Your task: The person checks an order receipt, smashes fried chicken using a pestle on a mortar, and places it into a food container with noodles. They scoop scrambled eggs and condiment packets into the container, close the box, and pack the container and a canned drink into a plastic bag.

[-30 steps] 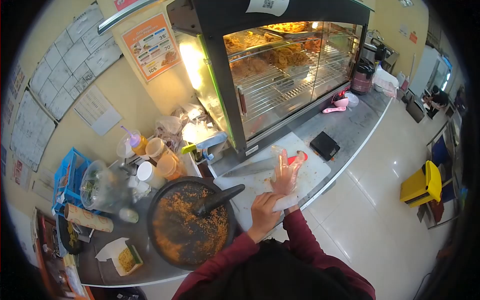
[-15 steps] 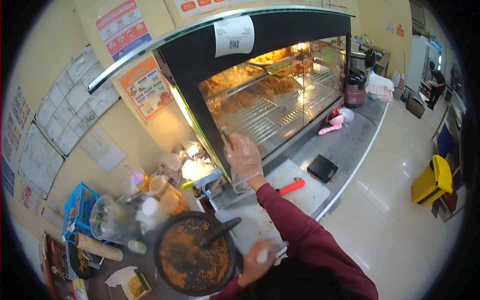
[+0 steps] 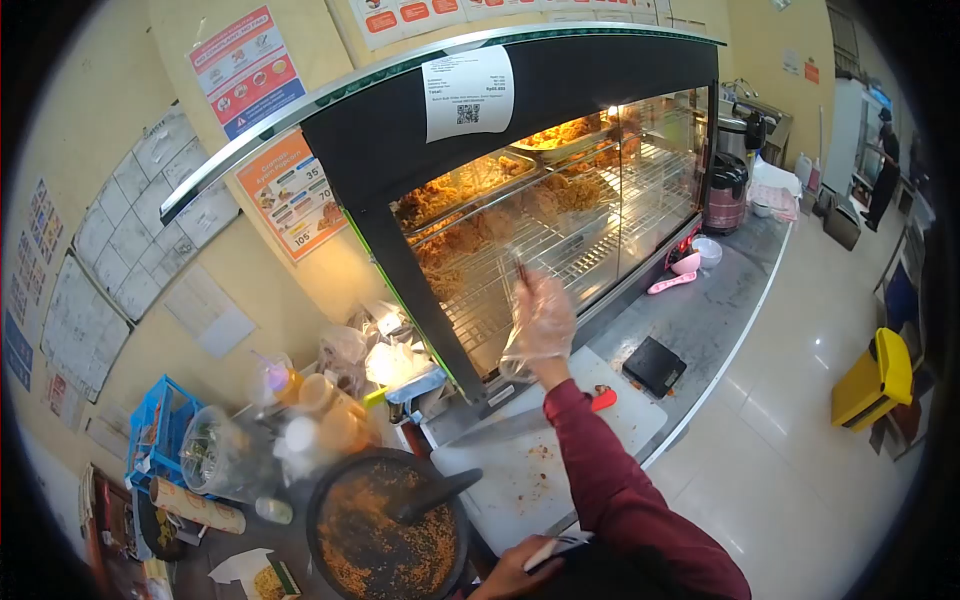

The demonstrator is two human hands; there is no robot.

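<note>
My right hand (image 3: 545, 318), in a clear plastic glove, is closed round a slim brownish utensil (image 3: 522, 270) whose kind I cannot make out. It is in front of the lower glass of a lit display cabinet (image 3: 600, 255). Fried chicken (image 3: 578, 192) lies on the cabinet's wire racks and in trays. My left hand (image 3: 515, 572), low in view, is closed on a small whitish item (image 3: 541, 553), partly hidden. Under my right forearm, a knife with a red handle (image 3: 603, 399) lies on a white cutting board (image 3: 500, 485) strewn with crumbs.
A dark stone mortar (image 3: 325, 520) with a pestle (image 3: 445, 492) stands left of the board. Bottles, a plastic tub (image 3: 215, 455) and a blue basket (image 3: 152, 430) crowd behind it. A black flat box (image 3: 655, 366) and a pink-handled scoop (image 3: 672, 283) lie right on the counter.
My right hand has moved right along the cabinet glass, away from its left frame. My left hand has dropped lower. More of the knife blade and board shows.
</note>
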